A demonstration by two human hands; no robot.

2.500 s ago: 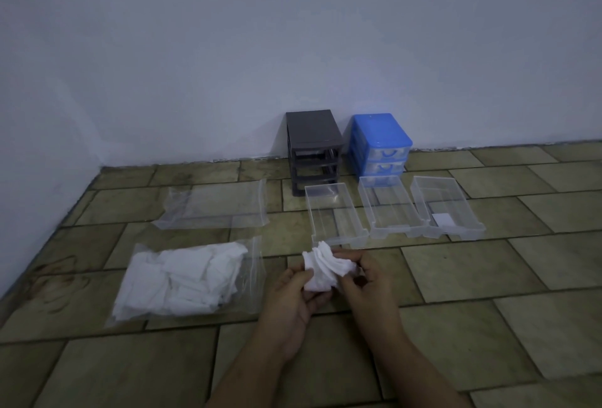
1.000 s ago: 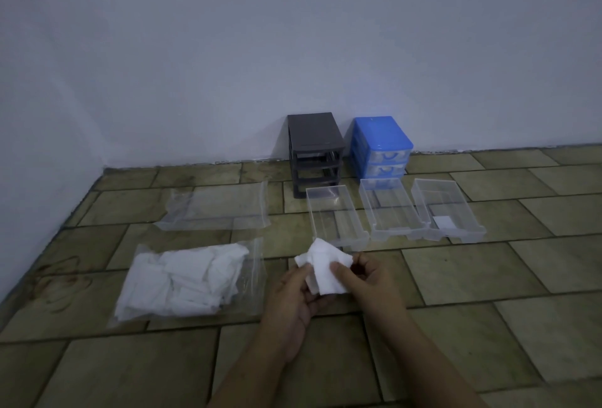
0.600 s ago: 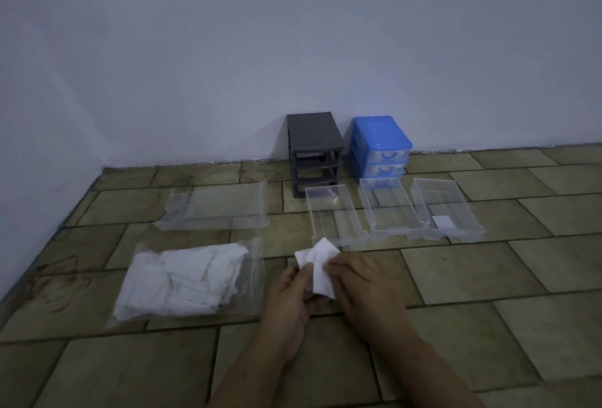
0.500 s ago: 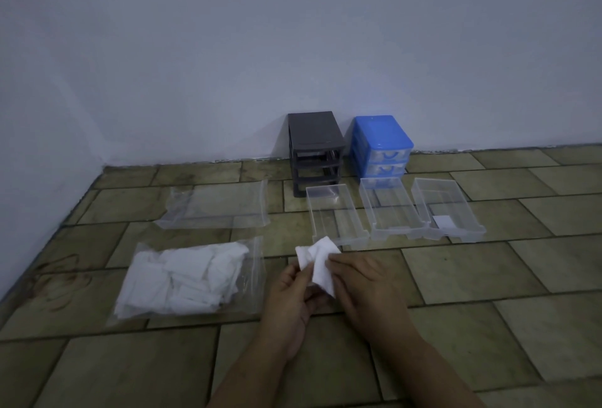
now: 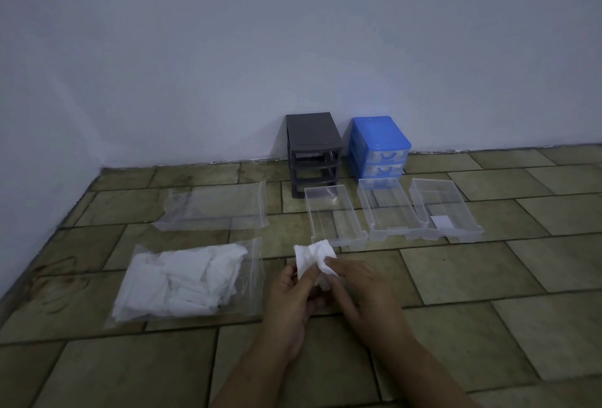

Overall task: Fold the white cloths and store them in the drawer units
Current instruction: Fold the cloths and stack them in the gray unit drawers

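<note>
Both hands meet low over the tiled floor, pinching one small crumpled white cloth between them: the left hand has thumb and fingers curled on its lower edge, the right hand nips its right side with its fingertips. Just beyond stand three clear plastic drawers (the rightmost holds a small white square). Behind them a dark grey drawer frame and a blue drawer unit stand against the wall. To the left lies a clear bag of white cloths, with an empty clear plastic bag beyond it.
</note>
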